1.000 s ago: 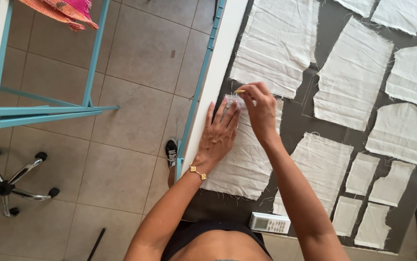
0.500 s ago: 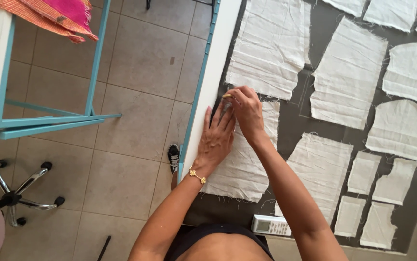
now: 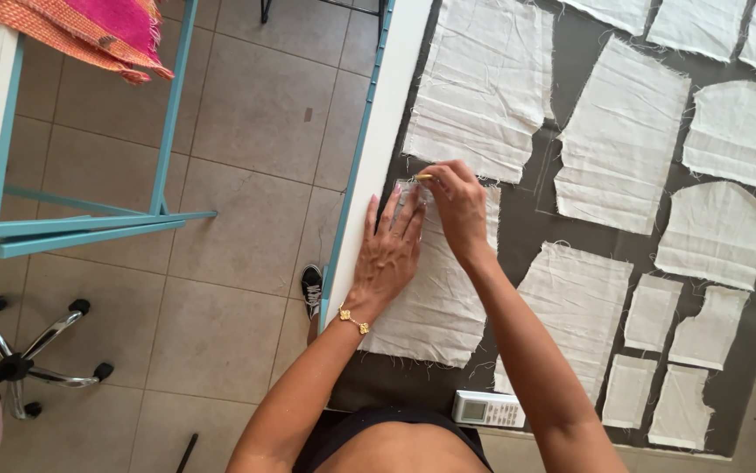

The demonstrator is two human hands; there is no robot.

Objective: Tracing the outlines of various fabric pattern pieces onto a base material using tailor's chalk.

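White fabric piece point(image 3: 435, 289) lies flat on the dark cloth point(image 3: 562, 223) at the table's near-left side, its left edge close to the white table edge point(image 3: 386, 131). Left hand point(image 3: 391, 254) pressed flat on it, fingers spread and extended, pinning it down, gripping nothing; gold bracelet point(image 3: 353, 321) at the wrist. Right hand point(image 3: 457, 206) sits at the piece's top corner, fingers closed in a pinch around a small yellow marker point(image 3: 423, 178), probably chalk or a pencil, too small to tell. Step in hand looks like tracing the piece's outline onto the dark cloth, working at the upper corner. Continuing calls for firm left-hand pressure so the piece doesn't shift while the tip follows the frayed edge. Around: large white panel point(image 3: 483, 88) just above the right hand, close enough to crowd the corner; more cut pieces spread right, a tall one point(image 3: 618, 136), curved ones point(image 3: 732, 131), small ones point(image 3: 649, 311). Remote control point(image 3: 487, 408) at the near edge, apart from the work. On the floor: a shoe point(image 3: 311, 289), chair base point(image 3: 23, 363), teal table frame point(image 3: 89, 223), pink-orange textile point(image 3: 89, 31) top left.
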